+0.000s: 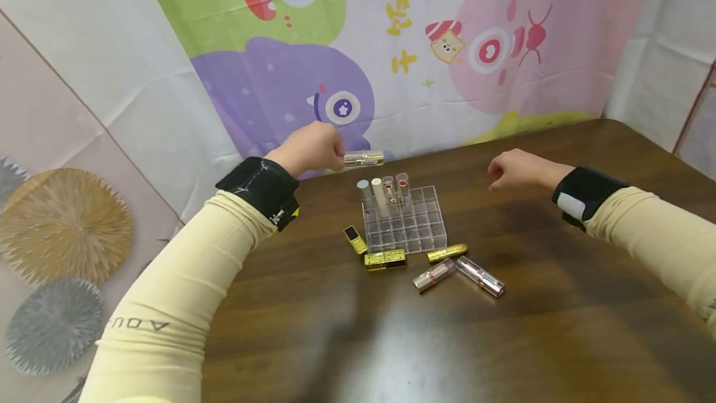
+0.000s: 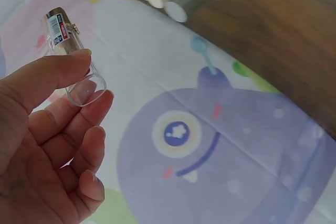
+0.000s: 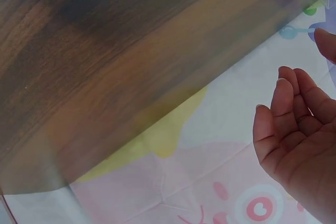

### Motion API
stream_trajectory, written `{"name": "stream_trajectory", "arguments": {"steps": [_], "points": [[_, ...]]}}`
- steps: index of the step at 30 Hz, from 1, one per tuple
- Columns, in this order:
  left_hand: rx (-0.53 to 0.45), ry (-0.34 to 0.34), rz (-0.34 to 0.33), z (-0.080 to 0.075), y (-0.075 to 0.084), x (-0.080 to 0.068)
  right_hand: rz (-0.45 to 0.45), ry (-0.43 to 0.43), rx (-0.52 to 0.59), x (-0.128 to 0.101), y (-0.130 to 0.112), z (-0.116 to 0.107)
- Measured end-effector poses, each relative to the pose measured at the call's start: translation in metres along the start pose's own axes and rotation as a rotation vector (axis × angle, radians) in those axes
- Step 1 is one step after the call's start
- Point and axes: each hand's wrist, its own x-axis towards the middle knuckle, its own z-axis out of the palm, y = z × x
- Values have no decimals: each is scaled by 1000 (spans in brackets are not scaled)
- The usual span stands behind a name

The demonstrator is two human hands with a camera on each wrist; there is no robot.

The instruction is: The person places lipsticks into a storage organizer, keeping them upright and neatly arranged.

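Note:
My left hand pinches a lipstick by its clear end between thumb and fingertips, in the air behind the acrylic organizer. In the left wrist view the lipstick shows a gold-coloured end with a label and a transparent tube. Several lipsticks stand in the organizer's back rows: a grey one, a cream one and clear-capped ones with red inside. Over the table's right side, my right hand hovers with loosely bent fingers and nothing in it.
On the brown table lie a black-and-gold tube, another such tube, a gold tube, a lipstick with a red band and a silvery lipstick. A cartoon-printed cloth hangs behind the table.

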Motion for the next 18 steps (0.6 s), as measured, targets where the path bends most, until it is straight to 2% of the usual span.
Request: {"name": "stream_trajectory", "arguments": {"steps": [4, 9, 13, 18], "points": [[-13, -20, 33, -4, 14, 17, -2, 0, 3, -3, 5, 1], [9, -38, 4, -4, 32, 35, 1, 1, 10, -6, 11, 2], [31, -53, -18, 0, 44, 48, 27, -14, 25, -6, 14, 4], [42, -41, 4, 13, 58, 64, 64, -28, 37, -5, 15, 5]]}}
